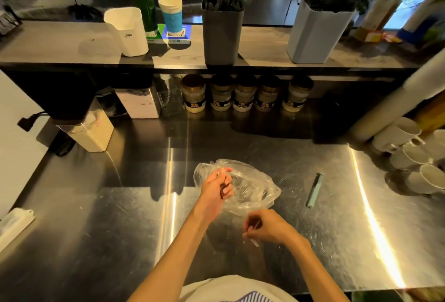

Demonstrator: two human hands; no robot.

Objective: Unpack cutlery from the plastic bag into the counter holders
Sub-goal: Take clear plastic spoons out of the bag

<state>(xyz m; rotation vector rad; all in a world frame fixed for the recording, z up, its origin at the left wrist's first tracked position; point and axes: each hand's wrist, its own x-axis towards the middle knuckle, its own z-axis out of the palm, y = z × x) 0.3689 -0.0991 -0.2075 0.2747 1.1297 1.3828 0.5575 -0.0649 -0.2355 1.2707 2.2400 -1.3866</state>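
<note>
Left hand grips the plastic bag on the table. Right hand pinches a thin strip. White holder reads "CRBW"

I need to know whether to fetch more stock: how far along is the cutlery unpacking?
Done: the dark grey holder and the light grey holder on the upper shelf both bristle with dark cutlery. In hand: the left hand grips the clear plastic bag, which looks nearly empty; the right hand pinches a small clear scrap. Left: the white holder shows no cutlery.
</note>
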